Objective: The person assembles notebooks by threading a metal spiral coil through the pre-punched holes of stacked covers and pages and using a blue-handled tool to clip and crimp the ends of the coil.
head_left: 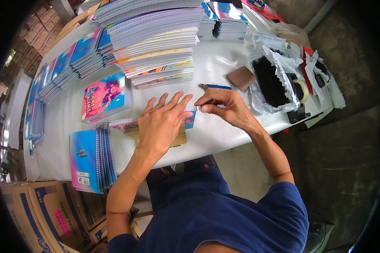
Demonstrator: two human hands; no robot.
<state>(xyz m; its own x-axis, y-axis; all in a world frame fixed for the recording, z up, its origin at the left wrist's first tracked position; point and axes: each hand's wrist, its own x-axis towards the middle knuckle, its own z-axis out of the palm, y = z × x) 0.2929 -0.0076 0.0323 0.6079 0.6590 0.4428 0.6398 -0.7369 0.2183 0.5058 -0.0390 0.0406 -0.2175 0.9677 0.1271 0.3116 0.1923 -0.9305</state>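
My left hand (161, 126) lies with its fingers stretched out over a thin notebook or cover (190, 121), whose pink and blue ends show beside it. Under that is a tan wooden block (179, 140), mostly hidden by the hand. At the notebook's right end, my right hand (223, 105) pinches a short piece of silvery spiral wire (197, 108) between thumb and fingers. Just beyond it lies a blue-handled hand tool (216, 87). A brown block (241, 78) sits farther right.
Tall notebook piles (156, 46) rise ahead. Pink-covered notebooks (106, 97) and a blue spiral-bound stack (86, 156) are on the left. At right stand a paper-lined box (283, 76) of black coils and a tape roll (300, 90). Cartons (50, 211) stand below the table's left edge.
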